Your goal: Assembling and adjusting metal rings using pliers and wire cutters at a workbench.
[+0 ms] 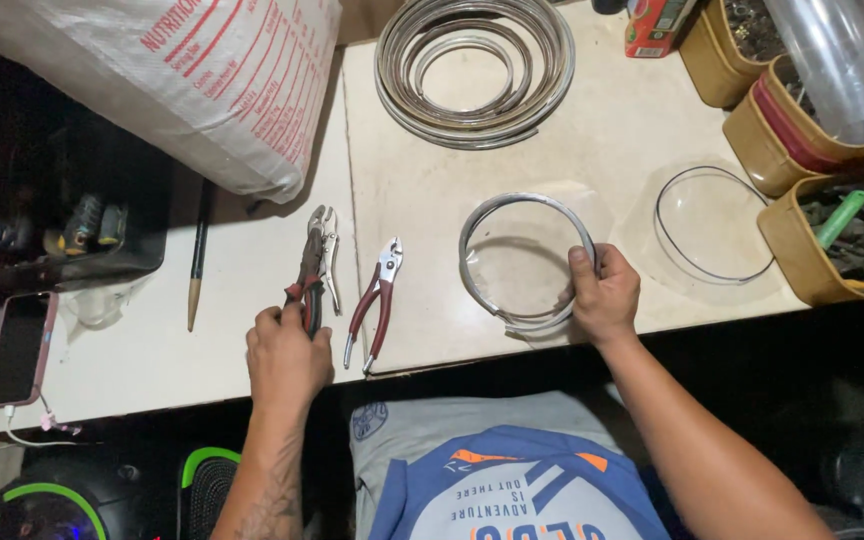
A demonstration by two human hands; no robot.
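Right hand (604, 295) curled, seemingly gripping coil (524, 262)

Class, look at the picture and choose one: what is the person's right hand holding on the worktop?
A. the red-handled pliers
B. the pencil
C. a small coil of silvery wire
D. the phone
C: the right hand grips the rim of the small coil of silvery wire, while the red-handled pliers lie apart between the hands and the left hand is on another plier tool.

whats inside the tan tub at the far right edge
The tan tub holds a jumble of dark metal tools and a green handle; anything deeper is covered.
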